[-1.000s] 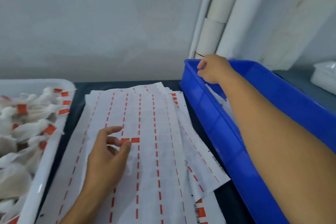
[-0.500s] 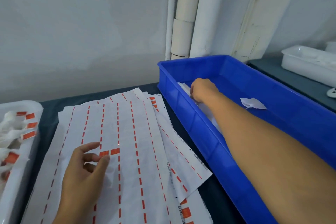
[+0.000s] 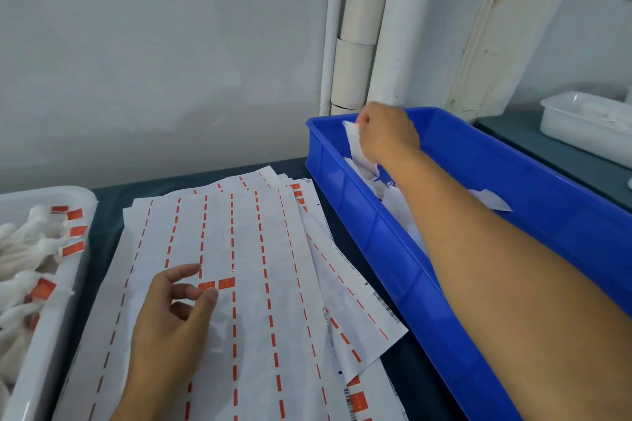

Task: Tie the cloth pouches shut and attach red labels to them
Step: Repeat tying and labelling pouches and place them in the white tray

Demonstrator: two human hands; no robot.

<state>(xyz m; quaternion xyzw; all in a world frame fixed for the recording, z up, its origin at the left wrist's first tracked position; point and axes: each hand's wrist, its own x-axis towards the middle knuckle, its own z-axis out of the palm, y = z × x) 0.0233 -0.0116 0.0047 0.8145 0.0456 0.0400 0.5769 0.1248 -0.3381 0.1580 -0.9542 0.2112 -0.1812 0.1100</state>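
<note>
White cloth pouch (image 3: pixel 359 147) hangs from right hand (image 3: pixel 388 135), pinched at its top end, fingers curled round it; lifted above the far left corner of the blue bin (image 3: pixel 478 249), lower end of the pouch dangling toward the loose white pouches (image 3: pixel 492 203) lying in the bin. Right forearm crosses over the bin's near wall.

Left hand (image 3: pixel 171 325) rests on the label sheets (image 3: pixel 260 284), fingers loosely curled and spread, holding nothing; thumb tip and fingertips touch or sit just beside the red label (image 3: pixel 207 285) at mid-sheet, second red label (image 3: pixel 226 283) right next to it. Cannot tell if the label is being peeled. Sheets are mostly stripped backing with red dashes, fanned in a stack between bin and white tray (image 3: pixel 44 335).

Left tray holds finished pouches (image 3: pixel 30 243), tied, red tags on them. Another white tray (image 3: pixel 581 126) far right on a separate surface, well apart. White pipes (image 3: pixel 355 44) against the wall behind the bin.
</note>
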